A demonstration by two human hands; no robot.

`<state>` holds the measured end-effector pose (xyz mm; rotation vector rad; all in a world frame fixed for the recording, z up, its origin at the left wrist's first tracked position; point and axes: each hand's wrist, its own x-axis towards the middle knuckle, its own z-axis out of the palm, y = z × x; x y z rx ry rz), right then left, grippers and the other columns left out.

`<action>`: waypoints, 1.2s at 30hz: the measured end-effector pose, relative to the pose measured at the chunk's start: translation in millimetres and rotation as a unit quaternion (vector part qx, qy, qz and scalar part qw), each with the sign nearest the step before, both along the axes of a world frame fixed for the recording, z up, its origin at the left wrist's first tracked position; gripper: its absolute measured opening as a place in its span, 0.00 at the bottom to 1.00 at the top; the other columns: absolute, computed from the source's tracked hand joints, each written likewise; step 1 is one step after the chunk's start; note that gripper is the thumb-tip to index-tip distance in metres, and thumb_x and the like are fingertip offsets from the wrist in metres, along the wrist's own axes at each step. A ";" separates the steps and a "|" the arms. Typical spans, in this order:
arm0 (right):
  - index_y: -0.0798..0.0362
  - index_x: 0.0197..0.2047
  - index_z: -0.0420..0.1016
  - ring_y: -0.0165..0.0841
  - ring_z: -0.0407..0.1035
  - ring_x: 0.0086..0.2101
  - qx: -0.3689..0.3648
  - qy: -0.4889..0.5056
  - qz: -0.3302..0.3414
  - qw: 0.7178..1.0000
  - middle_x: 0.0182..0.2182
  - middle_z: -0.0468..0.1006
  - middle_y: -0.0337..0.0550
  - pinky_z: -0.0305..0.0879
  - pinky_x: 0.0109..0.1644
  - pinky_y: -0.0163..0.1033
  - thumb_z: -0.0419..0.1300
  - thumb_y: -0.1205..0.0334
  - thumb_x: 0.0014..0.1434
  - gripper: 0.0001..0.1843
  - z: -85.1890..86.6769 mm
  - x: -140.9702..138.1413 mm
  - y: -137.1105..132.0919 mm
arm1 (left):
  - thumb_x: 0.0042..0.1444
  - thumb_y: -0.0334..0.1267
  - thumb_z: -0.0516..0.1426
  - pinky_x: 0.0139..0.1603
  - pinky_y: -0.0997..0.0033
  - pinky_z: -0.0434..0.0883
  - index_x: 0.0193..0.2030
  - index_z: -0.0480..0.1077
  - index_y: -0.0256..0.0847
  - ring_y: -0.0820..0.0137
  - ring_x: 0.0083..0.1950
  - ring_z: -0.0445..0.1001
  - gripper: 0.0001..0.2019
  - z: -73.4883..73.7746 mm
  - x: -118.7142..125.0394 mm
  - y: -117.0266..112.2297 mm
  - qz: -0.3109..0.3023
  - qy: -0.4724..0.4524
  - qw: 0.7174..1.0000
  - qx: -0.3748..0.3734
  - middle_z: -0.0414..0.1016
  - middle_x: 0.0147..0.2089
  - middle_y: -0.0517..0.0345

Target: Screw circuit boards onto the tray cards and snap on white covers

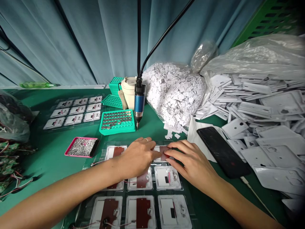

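Looks like a workshop for assembling small electronics, laid out on a green counter (49, 165). Told by a powered screwdriver (139, 103) hanging on cables (138, 35) over the middle, by circuit boards (7, 178) piled at the left edge, and by white plastic panels (262, 135) heaped toward the right edge. Also shown by tiny white pieces (173, 89) bagged near the far edge, a turquoise tray (118, 129) of metal discs (116, 119), a pink dish (78, 156) of loose metal bits (82, 147), and open white casings (176, 221) toward the near edge.
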<state>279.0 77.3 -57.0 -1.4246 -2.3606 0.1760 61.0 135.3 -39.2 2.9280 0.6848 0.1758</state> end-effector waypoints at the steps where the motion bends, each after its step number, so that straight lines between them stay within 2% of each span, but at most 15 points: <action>1: 0.48 0.44 0.76 0.40 0.65 0.46 -0.005 0.000 -0.004 1.000 0.45 0.76 0.42 0.60 0.43 0.45 0.55 0.61 0.66 0.08 0.4 -0.5 -0.3 | 0.59 0.26 0.55 0.34 0.64 0.61 0.48 0.74 0.44 0.63 0.38 0.67 0.14 0.0 0.1 -0.6 -0.002 0.004 1.000 0.003 0.69 0.34 0.55; 12: 0.45 0.44 0.77 0.41 0.64 0.47 -0.040 -0.007 -0.050 0.998 0.46 0.75 0.42 0.60 0.42 0.46 0.56 0.62 0.65 0.09 0.6 -8.1 -4.2 | 0.56 0.24 0.55 0.35 0.64 0.60 0.52 0.71 0.42 0.63 0.39 0.66 0.18 -0.1 -4.3 -6.9 -0.022 0.021 0.999 0.010 0.70 0.37 0.54; 18: 0.47 0.41 0.78 0.41 0.65 0.45 -0.058 -0.013 -0.069 0.996 0.48 0.70 0.45 0.63 0.43 0.47 0.58 0.63 0.63 0.07 3.1 -9.2 1.5 | 0.59 0.26 0.54 0.37 0.63 0.60 0.54 0.70 0.42 0.61 0.41 0.67 0.17 1.0 -3.7 -7.6 -0.029 0.045 0.998 0.045 0.69 0.37 0.54; 22: 0.47 0.40 0.79 0.39 0.65 0.42 -0.080 -0.001 -0.032 0.996 0.42 0.71 0.43 0.63 0.43 0.46 0.62 0.64 0.60 0.06 4.6 -2.8 13.0 | 0.62 0.27 0.54 0.39 0.62 0.61 0.55 0.70 0.39 0.61 0.42 0.67 0.15 -0.4 -4.9 -10.4 -0.036 0.055 0.995 0.069 0.70 0.38 0.53; 26: 0.46 0.41 0.79 0.38 0.64 0.42 -0.080 0.014 0.000 0.997 0.41 0.71 0.43 0.63 0.45 0.46 0.63 0.63 0.59 0.06 2.2 4.5 18.6 | 0.64 0.29 0.53 0.39 0.63 0.59 0.58 0.68 0.44 0.60 0.44 0.66 0.16 -1.0 -3.0 -11.0 -0.028 0.049 0.996 0.071 0.68 0.39 0.53; 29: 0.46 0.41 0.79 0.39 0.64 0.43 -0.077 0.014 0.006 0.997 0.40 0.71 0.43 0.63 0.46 0.46 0.64 0.63 0.59 0.06 0.6 6.5 20.0 | 0.62 0.27 0.53 0.41 0.63 0.59 0.59 0.67 0.43 0.59 0.47 0.66 0.19 0.5 1.3 -12.1 -0.029 0.049 0.996 0.070 0.68 0.43 0.50; 33: 0.47 0.42 0.79 0.38 0.64 0.43 -0.073 0.014 0.014 0.997 0.39 0.71 0.44 0.63 0.46 0.45 0.63 0.65 0.59 0.08 3.5 6.1 18.0 | 0.62 0.27 0.52 0.47 0.61 0.59 0.58 0.67 0.39 0.56 0.56 0.63 0.18 2.2 4.8 -15.1 -0.035 0.035 0.997 0.062 0.67 0.55 0.45; 36: 0.48 0.46 0.78 0.38 0.65 0.43 -0.043 0.020 0.002 0.999 0.40 0.72 0.45 0.63 0.46 0.45 0.58 0.66 0.63 0.11 9.2 7.2 7.6 | 0.62 0.27 0.51 0.50 0.60 0.59 0.59 0.66 0.38 0.58 0.56 0.64 0.19 1.8 4.7 -16.0 -0.039 0.033 0.998 0.044 0.68 0.57 0.46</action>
